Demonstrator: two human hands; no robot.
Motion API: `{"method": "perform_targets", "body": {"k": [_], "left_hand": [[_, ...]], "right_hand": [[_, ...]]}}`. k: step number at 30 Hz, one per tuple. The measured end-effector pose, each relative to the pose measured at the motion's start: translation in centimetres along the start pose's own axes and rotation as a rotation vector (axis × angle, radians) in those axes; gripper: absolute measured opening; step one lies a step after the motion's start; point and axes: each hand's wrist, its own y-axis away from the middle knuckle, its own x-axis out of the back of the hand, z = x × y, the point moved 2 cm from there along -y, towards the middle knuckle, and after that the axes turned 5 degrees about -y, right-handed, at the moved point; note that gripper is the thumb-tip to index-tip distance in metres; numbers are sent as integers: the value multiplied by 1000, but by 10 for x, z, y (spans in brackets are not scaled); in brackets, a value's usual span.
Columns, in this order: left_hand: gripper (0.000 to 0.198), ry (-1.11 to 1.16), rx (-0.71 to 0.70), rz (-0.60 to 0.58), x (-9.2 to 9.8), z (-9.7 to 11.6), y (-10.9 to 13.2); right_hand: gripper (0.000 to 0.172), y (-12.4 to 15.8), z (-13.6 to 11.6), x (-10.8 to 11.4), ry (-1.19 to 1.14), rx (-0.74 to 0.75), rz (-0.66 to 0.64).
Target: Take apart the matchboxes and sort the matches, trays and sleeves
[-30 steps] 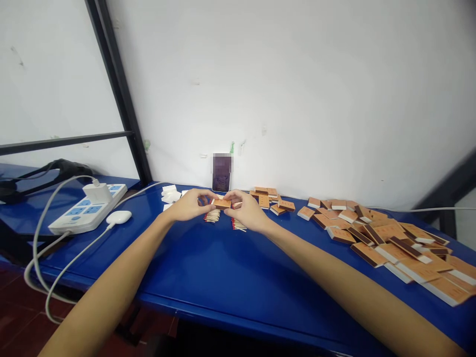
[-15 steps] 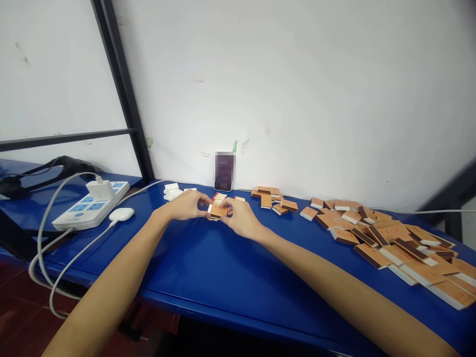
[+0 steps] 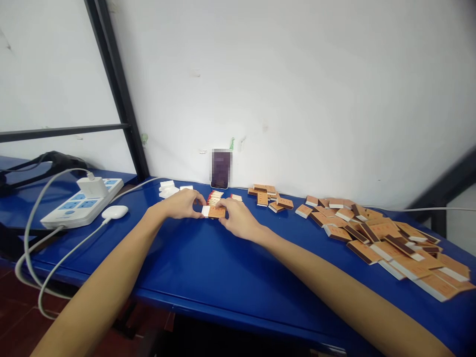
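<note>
A small orange matchbox (image 3: 216, 212) is held between my two hands above the blue table (image 3: 208, 263). Its white inner tray (image 3: 205, 211) sticks out at the left end. My left hand (image 3: 185, 204) pinches that tray end. The orange sleeve's right end is gripped between the thumb and fingers of my right hand (image 3: 238, 216). Just behind the box lie loose red-tipped matches (image 3: 214, 198), and a smaller bunch of matches (image 3: 236, 197) is partly covered by my right hand.
White empty-looking trays (image 3: 168, 189) lie beyond my left hand. A small group of matchboxes (image 3: 262, 199) stands behind on the right, with a large heap of matchboxes (image 3: 386, 233) farther right. A phone (image 3: 220, 171) leans on the wall. A power strip (image 3: 84, 204) with cables is at left.
The white tray now shows farther out of the matchbox's left end, with my left hand on it. The whole view has shifted slightly.
</note>
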Motion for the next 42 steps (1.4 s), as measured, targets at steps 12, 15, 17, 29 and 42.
{"method": "perform_targets", "body": {"k": [12, 15, 17, 29, 42], "left_hand": [[42, -29, 7, -18, -3, 1, -1], [43, -35, 11, -19, -4, 1, -1], [42, -34, 13, -17, -5, 0, -2], [41, -43, 11, -16, -6, -1, -2], [38, -58, 25, -22, -2, 8, 1]], "right_hand": [[33, 6, 6, 8, 61, -10, -51], [35, 8, 5, 11, 92, -30, -79], [37, 9, 5, 11, 114, -46, -91], [52, 6, 3, 28, 99, -84, -142], [45, -5, 51, 120, 242, -266, 222]]}}
